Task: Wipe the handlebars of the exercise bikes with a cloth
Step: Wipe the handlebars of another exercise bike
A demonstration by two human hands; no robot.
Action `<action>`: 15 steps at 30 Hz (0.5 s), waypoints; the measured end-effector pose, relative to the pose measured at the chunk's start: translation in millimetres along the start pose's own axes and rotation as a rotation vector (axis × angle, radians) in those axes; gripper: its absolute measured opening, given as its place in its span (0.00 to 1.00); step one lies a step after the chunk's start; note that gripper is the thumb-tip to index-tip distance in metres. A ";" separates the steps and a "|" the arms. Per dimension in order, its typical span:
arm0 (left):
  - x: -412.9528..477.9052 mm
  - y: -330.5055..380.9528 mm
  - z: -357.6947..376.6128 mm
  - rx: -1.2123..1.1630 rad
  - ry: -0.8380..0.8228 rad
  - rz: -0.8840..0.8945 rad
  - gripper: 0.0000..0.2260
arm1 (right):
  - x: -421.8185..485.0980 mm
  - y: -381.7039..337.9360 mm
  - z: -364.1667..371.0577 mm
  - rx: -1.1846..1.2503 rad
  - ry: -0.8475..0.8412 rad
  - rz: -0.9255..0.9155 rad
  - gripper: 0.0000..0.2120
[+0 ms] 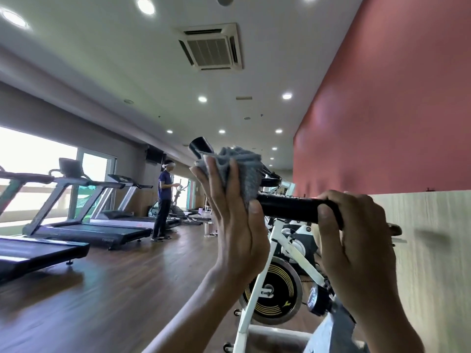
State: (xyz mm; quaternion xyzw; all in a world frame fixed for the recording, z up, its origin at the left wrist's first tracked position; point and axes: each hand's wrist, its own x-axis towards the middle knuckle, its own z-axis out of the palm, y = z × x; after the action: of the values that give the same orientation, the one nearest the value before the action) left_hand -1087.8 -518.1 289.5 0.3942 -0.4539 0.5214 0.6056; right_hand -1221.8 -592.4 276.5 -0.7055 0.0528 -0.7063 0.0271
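Note:
A black handlebar (288,207) of a white exercise bike (277,240) runs across the middle of the view, with its upturned end (200,147) at the upper left. My left hand (234,212) holds a grey cloth (244,171) wrapped round the bend of the bar, thumb pressed at the cloth's lower edge. My right hand (356,240) grips the bar's straight part to the right, fingers curled over it. The bike's black and gold flywheel (275,294) shows below between my forearms.
Treadmills (84,220) line the windows on the left over a dark wood floor (114,289). A person (164,197) stands far back by other machines. A red wall (395,110) and pale wood panel (433,250) close the right side. More bikes stand behind the handlebar.

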 end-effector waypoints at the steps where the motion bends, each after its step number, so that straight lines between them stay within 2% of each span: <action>1: -0.7 -5.8 -2.0 0.043 -0.021 0.062 0.24 | 0.0 -0.2 -0.4 -0.003 -0.002 0.002 0.21; 3: 10.9 -16.9 -8.6 0.057 -0.004 0.084 0.22 | -0.3 1.3 -1.9 -0.013 -0.016 -0.005 0.21; 7: 31.1 -13.6 -9.1 -0.100 0.116 -0.113 0.22 | -0.3 5.1 -4.8 -0.017 -0.044 -0.022 0.21; 12: 8.2 -11.3 -4.7 -0.072 0.013 0.047 0.21 | -1.6 4.1 -1.3 -0.003 -0.011 -0.017 0.21; 15: 19.7 -8.8 -8.0 -0.101 0.064 -0.047 0.21 | -1.7 4.7 -0.6 0.000 -0.004 -0.025 0.21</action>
State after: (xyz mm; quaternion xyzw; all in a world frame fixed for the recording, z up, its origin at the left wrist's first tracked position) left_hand -1077.1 -506.4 306.2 0.3567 -0.4509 0.4957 0.6510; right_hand -1222.6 -596.8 274.3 -0.7076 0.0441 -0.7051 0.0182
